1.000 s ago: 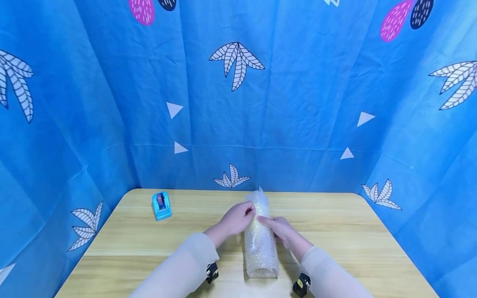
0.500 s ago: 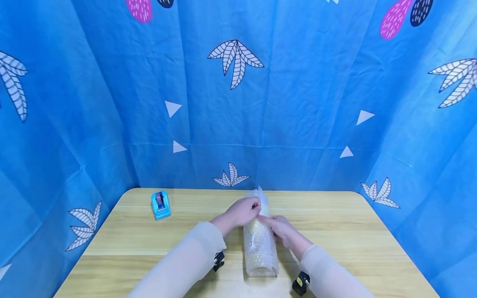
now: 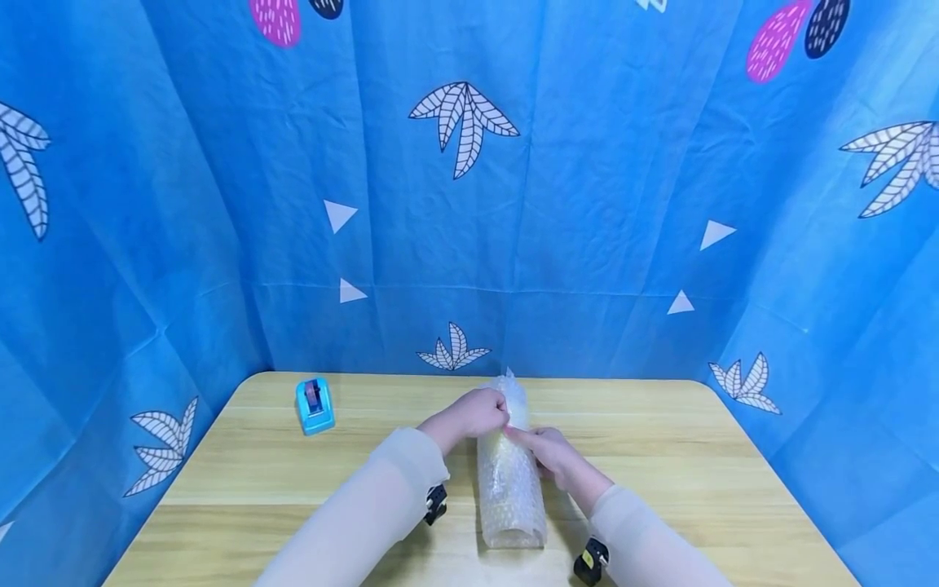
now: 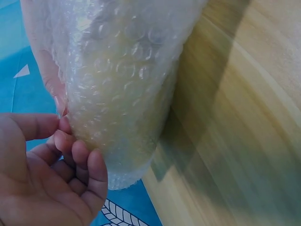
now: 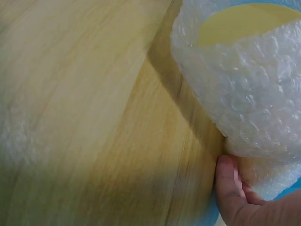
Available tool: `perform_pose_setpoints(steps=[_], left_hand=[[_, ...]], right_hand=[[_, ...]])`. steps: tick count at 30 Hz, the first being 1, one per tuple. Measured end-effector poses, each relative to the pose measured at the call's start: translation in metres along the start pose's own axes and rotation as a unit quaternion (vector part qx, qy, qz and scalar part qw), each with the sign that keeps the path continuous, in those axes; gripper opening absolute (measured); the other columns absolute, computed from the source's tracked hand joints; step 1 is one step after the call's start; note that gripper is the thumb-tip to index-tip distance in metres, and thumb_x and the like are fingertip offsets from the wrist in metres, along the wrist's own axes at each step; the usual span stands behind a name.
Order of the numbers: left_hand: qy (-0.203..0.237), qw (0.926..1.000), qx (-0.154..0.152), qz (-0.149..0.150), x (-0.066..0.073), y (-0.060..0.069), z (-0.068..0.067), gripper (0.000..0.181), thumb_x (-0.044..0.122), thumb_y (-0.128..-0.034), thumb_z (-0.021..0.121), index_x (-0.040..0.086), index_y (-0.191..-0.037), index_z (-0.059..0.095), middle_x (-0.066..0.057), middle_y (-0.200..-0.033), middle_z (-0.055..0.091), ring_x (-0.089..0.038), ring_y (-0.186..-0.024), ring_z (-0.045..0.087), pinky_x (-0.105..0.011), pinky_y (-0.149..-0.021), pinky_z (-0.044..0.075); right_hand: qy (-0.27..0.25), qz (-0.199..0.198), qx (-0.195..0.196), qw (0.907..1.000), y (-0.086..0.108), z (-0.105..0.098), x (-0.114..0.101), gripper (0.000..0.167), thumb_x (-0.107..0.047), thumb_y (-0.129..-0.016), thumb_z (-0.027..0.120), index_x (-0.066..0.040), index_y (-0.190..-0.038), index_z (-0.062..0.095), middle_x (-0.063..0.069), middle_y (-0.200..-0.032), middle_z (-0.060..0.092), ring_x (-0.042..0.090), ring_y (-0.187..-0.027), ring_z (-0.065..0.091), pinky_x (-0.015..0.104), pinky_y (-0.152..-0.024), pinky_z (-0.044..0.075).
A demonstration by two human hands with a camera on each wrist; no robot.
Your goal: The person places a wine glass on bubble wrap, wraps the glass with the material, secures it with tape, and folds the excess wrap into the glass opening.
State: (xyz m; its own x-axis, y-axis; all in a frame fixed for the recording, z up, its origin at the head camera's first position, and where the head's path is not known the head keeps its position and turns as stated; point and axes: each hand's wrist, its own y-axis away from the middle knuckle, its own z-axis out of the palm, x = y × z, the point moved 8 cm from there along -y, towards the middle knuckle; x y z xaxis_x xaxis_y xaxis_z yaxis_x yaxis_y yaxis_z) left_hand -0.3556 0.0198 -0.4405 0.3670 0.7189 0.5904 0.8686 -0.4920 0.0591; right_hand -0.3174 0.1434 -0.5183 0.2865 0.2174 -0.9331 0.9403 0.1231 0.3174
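A roll of bubble wrap [image 3: 511,501] lies lengthwise on the wooden table, around something yellowish. Its near end gapes in the right wrist view, where a flat yellow surface [image 5: 247,23] shows inside. My left hand [image 3: 480,412] is over the roll's upper part, fingers curled; in the left wrist view its thumb and a fingertip [image 4: 63,125] meet at the wrap's surface, and any small thing between them is too unclear to see. My right hand [image 3: 550,455] grips the roll from the right, thumb on top and the other fingers largely hidden at its side.
A blue tape dispenser [image 3: 315,406] stands at the table's back left. The wooden table [image 3: 645,473] extends on both sides of the roll. A blue patterned curtain [image 3: 587,204] hangs behind and along both sides.
My left hand has moved right and slightly away over the top of the roll, up to the right thumb, and has turned. The right hand and the roll have stayed nearly still.
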Motion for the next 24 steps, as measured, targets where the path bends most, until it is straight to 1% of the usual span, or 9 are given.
perform_pose_setpoints(steps=[5, 8, 14, 16, 17, 19, 21, 23, 24], left_hand=[[0.005, 0.9998, 0.006, -0.017, -0.002, 0.001, -0.003, 0.027, 0.015, -0.0900, 0.058, 0.016, -0.066, 0.045, 0.004, -0.061, 0.041, -0.011, -0.056, 0.039, -0.026, -0.052, 0.037], [0.014, 0.9995, 0.011, -0.028, -0.004, 0.001, -0.004, 0.032, 0.016, -0.0902, 0.061, 0.017, -0.063, 0.043, 0.005, -0.059, 0.039, -0.011, -0.054, 0.038, -0.025, -0.051, 0.036], [0.007, 0.9985, 0.014, -0.052, -0.011, -0.002, -0.003, 0.038, 0.020, -0.0902, 0.064, 0.018, -0.059, 0.042, 0.006, -0.057, 0.038, -0.011, -0.051, 0.037, -0.025, -0.049, 0.036], [0.008, 0.9984, 0.011, -0.056, -0.011, -0.004, -0.003, 0.036, 0.021, -0.0888, 0.066, 0.017, -0.060, 0.044, 0.005, -0.059, 0.041, -0.012, -0.053, 0.039, -0.026, -0.051, 0.040], [0.010, 0.9983, 0.010, -0.056, -0.011, -0.004, -0.004, 0.034, 0.020, -0.0875, 0.066, 0.016, -0.061, 0.047, 0.003, -0.060, 0.045, -0.013, -0.055, 0.042, -0.028, -0.053, 0.043], [0.015, 0.9980, 0.007, -0.061, -0.011, -0.005, -0.005, 0.024, 0.020, -0.0847, 0.068, 0.013, -0.066, 0.055, 0.002, -0.068, 0.054, -0.014, -0.061, 0.048, -0.030, -0.060, 0.048], [0.021, 0.9974, 0.005, -0.069, -0.011, -0.005, -0.006, 0.013, 0.017, -0.0807, 0.070, 0.010, -0.075, 0.060, -0.001, -0.078, 0.059, -0.016, -0.067, 0.050, -0.031, -0.063, 0.049], [0.039, 0.9952, -0.004, -0.089, -0.012, -0.004, -0.006, 0.010, 0.014, -0.0788, 0.069, 0.008, -0.078, 0.061, -0.001, -0.077, 0.058, -0.015, -0.064, 0.049, -0.029, -0.059, 0.046], [0.050, 0.9936, -0.010, -0.101, -0.014, -0.004, -0.005, 0.010, 0.012, -0.0787, 0.069, 0.009, -0.076, 0.060, 0.000, -0.073, 0.056, -0.014, -0.060, 0.046, -0.027, -0.055, 0.043]], right_hand=[[0.003, -0.003, -0.001, 1.0000, 0.001, 0.001, 0.000, 0.044, -0.045, -0.091, 0.070, -0.002, -0.093, 0.066, 0.006, -0.085, 0.067, 0.019, -0.076, 0.065, 0.032, -0.070, 0.057], [0.002, -0.005, -0.002, 1.0000, 0.001, 0.002, 0.000, 0.044, -0.045, -0.091, 0.070, -0.001, -0.096, 0.066, 0.007, -0.087, 0.068, 0.019, -0.077, 0.065, 0.033, -0.071, 0.057], [0.004, 0.000, 0.004, 1.0000, 0.001, 0.003, 0.001, 0.047, -0.046, -0.090, 0.072, 0.000, -0.100, 0.065, 0.008, -0.090, 0.068, 0.020, -0.078, 0.065, 0.032, -0.071, 0.057], [0.007, 0.001, 0.008, 0.9999, 0.001, 0.002, 0.001, 0.048, -0.046, -0.089, 0.072, 0.000, -0.100, 0.065, 0.008, -0.089, 0.068, 0.019, -0.078, 0.065, 0.031, -0.069, 0.057], [0.008, 0.001, 0.011, 0.9999, 0.001, 0.002, 0.001, 0.048, -0.046, -0.089, 0.072, 0.000, -0.100, 0.065, 0.007, -0.089, 0.068, 0.019, -0.078, 0.065, 0.031, -0.068, 0.056], [0.010, 0.001, 0.014, 0.9998, 0.001, 0.001, 0.000, 0.048, -0.046, -0.089, 0.073, -0.001, -0.099, 0.065, 0.007, -0.088, 0.068, 0.018, -0.076, 0.064, 0.030, -0.067, 0.055], [0.010, -0.001, 0.014, 0.9999, 0.002, 0.001, 0.000, 0.047, -0.046, -0.089, 0.073, -0.001, -0.099, 0.066, 0.007, -0.087, 0.068, 0.018, -0.076, 0.064, 0.029, -0.066, 0.055], [0.010, -0.003, 0.012, 0.9999, 0.002, 0.001, 0.000, 0.047, -0.046, -0.089, 0.073, 0.000, -0.099, 0.066, 0.007, -0.087, 0.068, 0.018, -0.075, 0.065, 0.029, -0.066, 0.055], [0.010, -0.005, 0.009, 0.9999, 0.002, 0.001, 0.000, 0.048, -0.046, -0.089, 0.072, 0.000, -0.100, 0.066, 0.007, -0.087, 0.069, 0.018, -0.075, 0.065, 0.029, -0.066, 0.056]])
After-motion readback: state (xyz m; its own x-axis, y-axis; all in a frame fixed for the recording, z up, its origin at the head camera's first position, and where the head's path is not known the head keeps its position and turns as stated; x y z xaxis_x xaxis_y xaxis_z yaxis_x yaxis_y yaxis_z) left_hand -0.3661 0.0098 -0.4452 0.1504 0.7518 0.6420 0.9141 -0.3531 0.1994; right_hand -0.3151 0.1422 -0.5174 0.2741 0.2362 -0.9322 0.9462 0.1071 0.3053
